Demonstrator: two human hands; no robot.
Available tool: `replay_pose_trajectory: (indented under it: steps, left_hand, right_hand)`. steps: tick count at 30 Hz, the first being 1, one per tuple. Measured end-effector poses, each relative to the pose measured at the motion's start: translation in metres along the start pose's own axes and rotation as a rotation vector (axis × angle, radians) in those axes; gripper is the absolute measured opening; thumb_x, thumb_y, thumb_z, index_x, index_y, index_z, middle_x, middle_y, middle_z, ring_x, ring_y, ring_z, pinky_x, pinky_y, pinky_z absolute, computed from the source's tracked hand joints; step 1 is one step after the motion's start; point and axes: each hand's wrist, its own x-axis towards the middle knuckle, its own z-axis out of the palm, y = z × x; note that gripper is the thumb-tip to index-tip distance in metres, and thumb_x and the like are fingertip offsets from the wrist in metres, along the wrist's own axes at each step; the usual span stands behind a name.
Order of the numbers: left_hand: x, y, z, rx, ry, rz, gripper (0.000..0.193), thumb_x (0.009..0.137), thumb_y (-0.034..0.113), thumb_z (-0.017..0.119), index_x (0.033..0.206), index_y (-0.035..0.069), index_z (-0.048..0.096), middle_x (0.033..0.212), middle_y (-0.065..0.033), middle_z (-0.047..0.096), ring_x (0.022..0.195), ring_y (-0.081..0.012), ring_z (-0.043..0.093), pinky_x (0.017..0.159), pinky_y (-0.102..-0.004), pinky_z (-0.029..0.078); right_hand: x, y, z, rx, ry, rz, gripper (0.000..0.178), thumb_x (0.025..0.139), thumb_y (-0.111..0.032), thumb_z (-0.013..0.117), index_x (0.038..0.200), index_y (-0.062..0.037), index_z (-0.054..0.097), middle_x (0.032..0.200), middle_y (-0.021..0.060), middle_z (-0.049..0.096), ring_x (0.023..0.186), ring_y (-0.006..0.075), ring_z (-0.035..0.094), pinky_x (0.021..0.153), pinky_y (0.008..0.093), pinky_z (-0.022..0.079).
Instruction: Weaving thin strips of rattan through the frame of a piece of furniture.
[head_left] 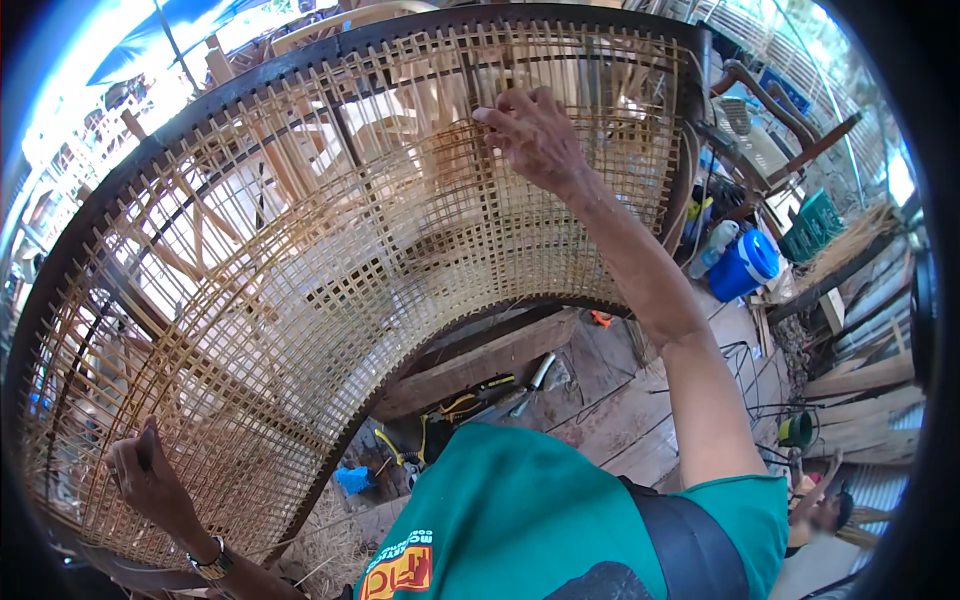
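A large curved frame with a dark rim (300, 68) is strung with a lattice of pale cane strands (420, 215). The weave is tight along the inner curve, and looser, with longer gaps, toward the outer rim. My right hand (535, 140) reaches over the upper middle of the lattice, fingers bent and closed at a cane strand that runs off to its left. Low at the left end, my left hand (150, 480) is closed over the weave. Something dark shows at its thumb, and I cannot make out what it holds. A watch (212, 562) circles the left wrist.
Yellow-handled pliers (405, 455), other hand tools (465, 402) and a blue sponge-like piece (354, 480) lie below the inner curve, by a wooden plank (480, 362). To the right stand a blue and white cooler (745, 265), a wooden chair frame (790, 150) and a green crate (812, 225).
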Motion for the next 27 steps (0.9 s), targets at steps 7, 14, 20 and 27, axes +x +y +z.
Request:
replay_pose_trajectory:
  steps: [7, 14, 20, 27]
  left_hand:
    - [-0.018, 0.001, -0.022, 0.026, -0.081, -0.013, 0.028, 0.123, 0.024, 0.086, 0.115, -0.002, 0.078, 0.107, -0.0184, 0.074, 0.102, -0.0412, 0.071, 0.092, -0.0578, 0.058]
    - [-0.011, -0.006, -0.054, 0.086, -0.086, 0.112, 0.015, 0.124, 0.014, 0.081, 0.125, -0.001, 0.082, 0.097, -0.0157, 0.073, 0.092, -0.0349, 0.069, 0.089, -0.0535, 0.059]
    - [-0.015, -0.016, -0.051, 0.002, -0.093, -0.100, 0.030, 0.128, 0.024, 0.083, 0.116, -0.003, 0.087, 0.086, -0.0119, 0.067, 0.076, -0.0192, 0.055, 0.068, -0.0460, 0.046]
    - [-0.018, -0.014, -0.044, -0.054, -0.016, -0.179, 0.034, 0.126, 0.023, 0.085, 0.105, -0.003, 0.079, 0.085, -0.0137, 0.068, 0.076, -0.0221, 0.055, 0.073, -0.0468, 0.049]
  right_hand:
    - [-0.074, -0.080, -0.028, 0.107, -0.070, 0.162, 0.088, 0.117, -0.048, 0.088, 0.193, -0.0342, 0.047, 0.194, 0.0145, 0.042, 0.177, 0.0458, 0.041, 0.142, 0.0763, 0.042]
    - [-0.120, -0.079, -0.063, 0.058, -0.134, 0.287, 0.095, 0.130, -0.066, 0.059, 0.207, -0.0304, 0.015, 0.213, 0.0154, 0.014, 0.197, 0.0445, 0.009, 0.156, 0.0797, 0.010]
    - [-0.108, -0.002, -0.071, -0.205, -0.057, 0.392, 0.080, 0.130, -0.056, 0.064, 0.198, -0.0199, 0.045, 0.200, 0.0182, 0.040, 0.189, 0.0464, 0.033, 0.150, 0.0804, 0.027]
    - [-0.071, -0.026, -0.055, 0.011, 0.007, 0.345, 0.084, 0.125, -0.061, 0.071, 0.193, -0.0164, 0.050, 0.188, 0.0204, 0.050, 0.179, 0.0482, 0.045, 0.146, 0.0775, 0.035]
